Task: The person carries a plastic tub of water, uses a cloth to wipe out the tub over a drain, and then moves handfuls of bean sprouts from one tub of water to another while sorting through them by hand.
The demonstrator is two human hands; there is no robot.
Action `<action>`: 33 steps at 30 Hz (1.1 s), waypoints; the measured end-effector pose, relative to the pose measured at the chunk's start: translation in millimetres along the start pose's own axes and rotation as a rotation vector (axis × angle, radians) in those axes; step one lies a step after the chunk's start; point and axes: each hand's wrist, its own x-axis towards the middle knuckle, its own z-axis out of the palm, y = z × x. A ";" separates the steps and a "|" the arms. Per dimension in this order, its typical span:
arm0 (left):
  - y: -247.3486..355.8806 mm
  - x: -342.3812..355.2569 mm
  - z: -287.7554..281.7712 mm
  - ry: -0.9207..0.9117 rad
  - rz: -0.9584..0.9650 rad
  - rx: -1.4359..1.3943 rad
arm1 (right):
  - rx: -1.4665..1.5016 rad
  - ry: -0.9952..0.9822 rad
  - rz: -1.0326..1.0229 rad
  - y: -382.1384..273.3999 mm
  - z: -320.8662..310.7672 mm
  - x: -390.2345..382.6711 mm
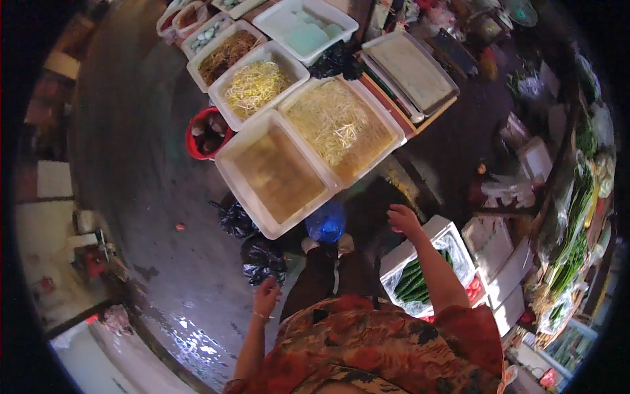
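My left hand (265, 299) hangs low at my left side, beside a black plastic bag (264, 261) on the floor. Its fingers are loosely bent, and nothing shows in them. Held out ahead on the right, my right hand (402, 220) has slack fingers, a little apart, with nothing visible between them. That forearm passes above a white foam box (392, 262) of cucumbers (413, 281). In front of me stands a white tub of cloudy brownish liquid (279, 174); neither hand touches it. A blue plastic container (326, 222) sits by my feet, under the tub's near edge.
Behind the tub are bins of bean sprouts (338, 128) and yellow-topped sprouts (256, 85). A red bucket (208, 133) stands to their left, a tray of pale blocks (307, 33) farther back. Leafy greens (574, 243) line the right. The floor (151, 217) looks wet on the left.
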 end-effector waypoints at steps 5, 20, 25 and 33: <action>98.7 69.8 55.1 -0.098 0.191 0.028 | -0.062 -0.081 -0.172 -95.4 42.5 30.9; 223.0 274.6 265.4 0.131 0.604 0.341 | -1.494 -0.302 -1.469 -154.7 91.4 245.0; 241.4 305.8 284.4 0.265 0.571 0.399 | -1.029 -0.493 -0.833 -225.6 113.7 323.9; 220.6 346.8 287.3 0.306 0.563 1.060 | -1.274 -0.391 -1.160 -226.3 103.1 306.1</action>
